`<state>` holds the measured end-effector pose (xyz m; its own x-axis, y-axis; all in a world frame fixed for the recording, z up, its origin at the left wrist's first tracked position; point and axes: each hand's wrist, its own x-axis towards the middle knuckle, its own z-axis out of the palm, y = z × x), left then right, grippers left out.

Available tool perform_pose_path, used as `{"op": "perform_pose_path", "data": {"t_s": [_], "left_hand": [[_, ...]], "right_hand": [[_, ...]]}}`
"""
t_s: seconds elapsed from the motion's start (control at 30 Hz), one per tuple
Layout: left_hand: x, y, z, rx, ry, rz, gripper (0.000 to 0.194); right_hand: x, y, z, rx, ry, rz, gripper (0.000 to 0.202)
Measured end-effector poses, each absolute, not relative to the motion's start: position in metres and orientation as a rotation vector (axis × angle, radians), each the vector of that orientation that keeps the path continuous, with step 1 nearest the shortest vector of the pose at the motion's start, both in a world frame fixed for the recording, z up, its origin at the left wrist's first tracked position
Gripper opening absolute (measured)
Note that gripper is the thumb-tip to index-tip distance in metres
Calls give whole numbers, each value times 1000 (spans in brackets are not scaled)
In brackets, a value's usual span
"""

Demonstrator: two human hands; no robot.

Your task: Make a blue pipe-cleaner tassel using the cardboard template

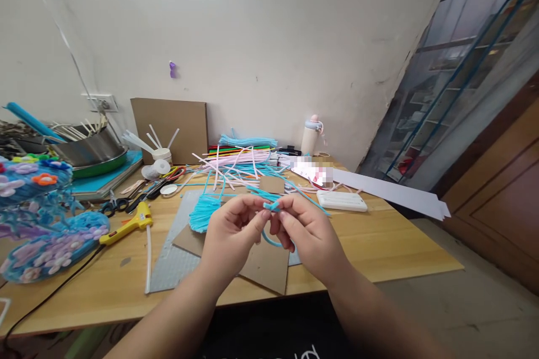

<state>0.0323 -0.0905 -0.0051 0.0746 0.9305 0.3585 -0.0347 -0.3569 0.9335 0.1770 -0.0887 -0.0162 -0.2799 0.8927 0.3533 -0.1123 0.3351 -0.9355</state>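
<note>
Blue fuzzy stem, bent into a small crossed shape, sits between the fingertips of both hands, raised over the middle of the table. Thumb and fingers of the left hand are pinched on one side of it, and those of the right hand are pinched on the other, the two hands almost meeting. A curved length of blue shows below the fingers; whether it belongs to the same stem is hard to tell. The likeliest trouble is the crossing slipping or springing loose if either pinch eases, since so little of the stem is gripped; pulling too hard could kink its core, and a loose tail could snag on the strands behind. Beneath the hands lie cardboard pieces on a grey cutting mat, with their corners at odd angles. Just beyond the left hand is a fanned blue bundle, and behind it a tangled heap of stems crowds the back, leaving little slack for reaching that way. Farther left, a yellow glue gun and its dark cord lie between the mat and a flower-covered blue piece, so a leftward sweep could catch them. A white case rests to the right.
</note>
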Motion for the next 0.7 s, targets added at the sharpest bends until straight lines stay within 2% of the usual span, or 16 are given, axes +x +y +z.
{"op": "perform_pose_path", "data": {"t_s": [0.1,0.3,0.43,0.7], "left_hand": [[33,-82,-6,1518,939,1454,10],[25,-44,8,1683,979,1624,6],[16,-19,20,1762,952,1734,5],[6,4,13,1827,999,1775,4]], "right_hand": [[176,-81,-11,-723,-1563,1167,13],[170,-44,15,-732,-1714,849,11],[159,-17,29,-640,-1687,808,15],[145,7,25,-637,-1692,706,16]]}}
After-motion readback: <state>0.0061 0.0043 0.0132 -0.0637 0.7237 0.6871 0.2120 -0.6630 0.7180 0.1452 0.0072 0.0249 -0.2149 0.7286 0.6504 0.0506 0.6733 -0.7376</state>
